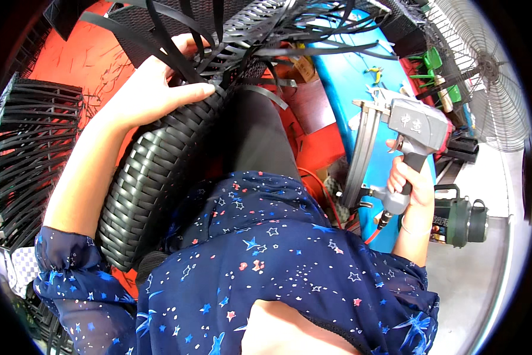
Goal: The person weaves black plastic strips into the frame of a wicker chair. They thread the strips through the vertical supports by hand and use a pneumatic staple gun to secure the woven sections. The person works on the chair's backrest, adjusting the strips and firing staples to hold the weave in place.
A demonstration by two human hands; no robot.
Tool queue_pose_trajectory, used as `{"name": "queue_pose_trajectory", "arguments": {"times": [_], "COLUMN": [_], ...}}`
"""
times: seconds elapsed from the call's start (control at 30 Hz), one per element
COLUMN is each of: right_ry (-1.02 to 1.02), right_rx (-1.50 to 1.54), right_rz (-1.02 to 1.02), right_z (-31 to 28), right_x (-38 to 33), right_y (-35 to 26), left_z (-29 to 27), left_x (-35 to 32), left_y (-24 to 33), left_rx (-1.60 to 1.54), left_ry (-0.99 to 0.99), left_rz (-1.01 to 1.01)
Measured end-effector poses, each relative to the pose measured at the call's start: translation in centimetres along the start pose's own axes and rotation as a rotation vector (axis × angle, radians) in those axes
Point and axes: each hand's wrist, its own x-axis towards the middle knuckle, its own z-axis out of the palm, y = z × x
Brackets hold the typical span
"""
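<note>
1. The far end of the black woven wicker frame (159, 160) is hidden behind a tangle of loose black plastic weaving strips (260, 26), and its near end is lost behind the dark blue star-patterned blouse (266, 260). The strips overlap too much to be counted.
2. The left hand (153, 89) is laid flat on the upper part of the wicker frame, fingers spread wide and thumb stretched along the weave; some fingertips are covered by strips.
3. The right hand (411, 183) is closed around the handle of the grey pneumatic nail gun (405, 133). Whether a finger rests on the trigger cannot be made out.
4. The nail gun is held off to the right of the lap, well apart from the wicker frame, over a blue board (349, 77). Its long magazine runs steeply from upper right to lower left, and the grey body sits uppermost.
5. The wicker frame's long axis runs from lower left up to upper centre, across the person's lap.
6. One nail gun, one wicker frame and two hands are seen. One metal fan (491, 65) stands at the right edge, partly cut off, and one dark green cylindrical tool (461, 222) lies below the right hand.
</note>
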Motion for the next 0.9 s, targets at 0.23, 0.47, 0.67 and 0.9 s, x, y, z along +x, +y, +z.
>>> {"name": "queue_pose_trajectory", "arguments": {"times": [0.23,0.47,0.67,0.9], "right_ry": [0.291,0.136,-0.075,-0.226], "right_rx": [0.108,0.048,-0.099,-0.409], "right_rz": [0.11,0.053,0.006,0.111], "right_z": [-6.6,-1.8,5.3,11.5], "right_x": [1.5,1.2,0.5,0.4], "right_y": [5.1,1.7,-3.7,-8.2], "left_z": [0.0,-0.9,-0.9,-1.3], "left_x": [1.9,1.9,2.4,2.3], "left_y": [1.6,1.6,0.6,-1.5], "left_rx": [0.222,0.098,0.175,-0.085], "left_ry": [0.079,0.054,0.016,0.051], "left_rz": [0.028,-0.077,0.0,-0.144]}}
